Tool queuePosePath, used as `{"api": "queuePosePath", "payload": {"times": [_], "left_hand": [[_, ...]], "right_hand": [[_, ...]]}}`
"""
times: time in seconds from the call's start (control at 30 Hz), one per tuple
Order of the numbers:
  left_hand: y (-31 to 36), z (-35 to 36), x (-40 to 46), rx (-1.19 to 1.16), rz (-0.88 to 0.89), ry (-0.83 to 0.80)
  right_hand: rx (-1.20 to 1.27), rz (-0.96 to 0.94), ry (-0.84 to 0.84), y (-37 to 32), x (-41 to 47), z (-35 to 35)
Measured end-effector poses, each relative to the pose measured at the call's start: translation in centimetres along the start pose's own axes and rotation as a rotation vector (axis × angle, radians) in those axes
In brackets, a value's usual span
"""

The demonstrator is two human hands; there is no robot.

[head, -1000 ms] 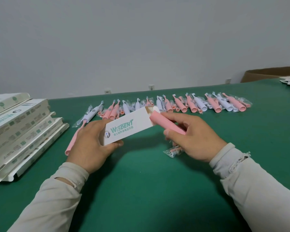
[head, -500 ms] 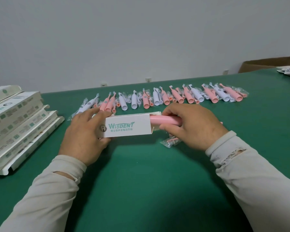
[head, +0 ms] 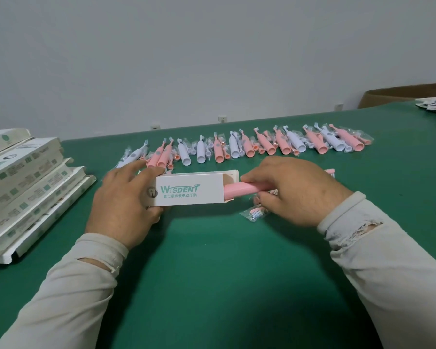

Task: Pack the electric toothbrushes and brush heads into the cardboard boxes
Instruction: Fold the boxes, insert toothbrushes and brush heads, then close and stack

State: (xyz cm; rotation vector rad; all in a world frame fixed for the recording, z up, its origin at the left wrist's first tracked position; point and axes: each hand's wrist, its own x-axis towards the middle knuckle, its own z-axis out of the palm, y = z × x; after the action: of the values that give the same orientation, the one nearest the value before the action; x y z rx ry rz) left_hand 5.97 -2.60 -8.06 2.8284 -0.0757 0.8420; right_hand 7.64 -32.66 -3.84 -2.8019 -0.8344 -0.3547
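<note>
The left hand grips the white Wisdent box while the right hand pinches a pink toothbrush handle half inside its open end.

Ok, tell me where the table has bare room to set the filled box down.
The green table is bare in front of the box, between the sleeves, and right of the right hand. Crowded: the toothbrush row behind, flat boxes at left.

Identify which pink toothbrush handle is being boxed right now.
The pink toothbrush handle pinched in the right hand, partly inside the white Wisdent box gripped by the left hand; the others lie in the row behind.
</note>
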Motion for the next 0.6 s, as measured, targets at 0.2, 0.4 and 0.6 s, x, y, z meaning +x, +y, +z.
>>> {"api": "queuePosePath", "payload": {"times": [0.2, 0.4, 0.6], "left_hand": [[0.4, 0.5, -0.1, -0.083, 0.062, -0.005], [-0.7, 0.1, 0.4, -0.152, -0.07, -0.005], [-1.1, 0.1, 0.3, -0.135, -0.11, -0.039]], "right_hand": [[0.092, -0.051, 0.123, -1.5, 0.3, 1.0], [0.107, 0.08, 0.269, 1.2, 0.2, 0.6], [0.604, 0.17, 0.47, 1.0, 0.8, 1.4]]}}
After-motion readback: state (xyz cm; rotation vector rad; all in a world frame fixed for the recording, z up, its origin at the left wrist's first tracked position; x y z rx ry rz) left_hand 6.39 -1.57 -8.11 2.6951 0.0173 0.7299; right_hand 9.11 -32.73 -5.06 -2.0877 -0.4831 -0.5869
